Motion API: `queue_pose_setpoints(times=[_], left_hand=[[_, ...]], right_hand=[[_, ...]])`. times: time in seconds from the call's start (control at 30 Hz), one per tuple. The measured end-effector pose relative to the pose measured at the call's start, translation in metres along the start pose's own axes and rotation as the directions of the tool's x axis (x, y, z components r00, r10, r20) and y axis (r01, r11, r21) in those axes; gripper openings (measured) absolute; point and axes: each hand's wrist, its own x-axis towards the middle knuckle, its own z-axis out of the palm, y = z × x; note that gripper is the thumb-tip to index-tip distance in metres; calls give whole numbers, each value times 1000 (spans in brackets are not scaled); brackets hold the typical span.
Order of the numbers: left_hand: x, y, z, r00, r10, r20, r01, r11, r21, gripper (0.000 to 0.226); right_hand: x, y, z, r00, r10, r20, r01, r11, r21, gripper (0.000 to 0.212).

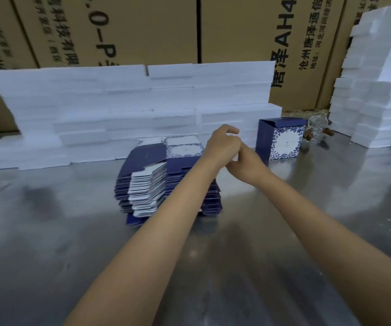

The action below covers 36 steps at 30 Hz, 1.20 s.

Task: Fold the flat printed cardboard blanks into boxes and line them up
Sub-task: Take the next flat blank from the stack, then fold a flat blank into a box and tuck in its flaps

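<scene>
Both arms reach out over the shiny metal surface (pixel 48 231), and the two hands meet just above the stack of flat blanks (pixel 156 180). The left hand (pixel 222 144) has its fingers curled, thumb and forefinger arched apart at the top; the right hand (pixel 246 163) tucks in under it, touching it, and a sliver of something white shows between them, though I cannot tell what they pinch. The blanks are navy with a white, blue-leafed panel on top. One folded box (pixel 280 140) stands upright just right of the hands, its top flap raised. White foam slabs (pixel 130 107) are piled behind and at right (pixel 378 78). Brown cartons (pixel 236 29) at the back carry Chinese print, with "AH4" readable and "沧州唐泽通信" beside it.
</scene>
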Motion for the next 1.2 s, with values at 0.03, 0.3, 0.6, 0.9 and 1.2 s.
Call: queue_pose_setpoints(times=[0.03,0.3,0.6,0.9,1.2], left_hand=[[-10,-1,-12,1000,2,-7,-2,1000,0,35],[-53,-32,-97,974,81,-212,-47,985,164,30],[-50,-107,-161,832,-256,-491,452,826,335,98],[-40,-118,-165,886,-231,-402,313,938,150,61],[-70,-95,-152,902,74,-426,-81,997,2,82]], right_hand=[[-5,-10,7,1000,-2,15,2,1000,15,57],[-26,-58,50,1000,6,5,-6,1000,15,59],[-13,-57,70,989,141,-49,-141,990,2,27],[6,-53,74,985,163,-50,-162,986,32,33],[-14,-69,55,974,225,-32,-204,926,318,39]])
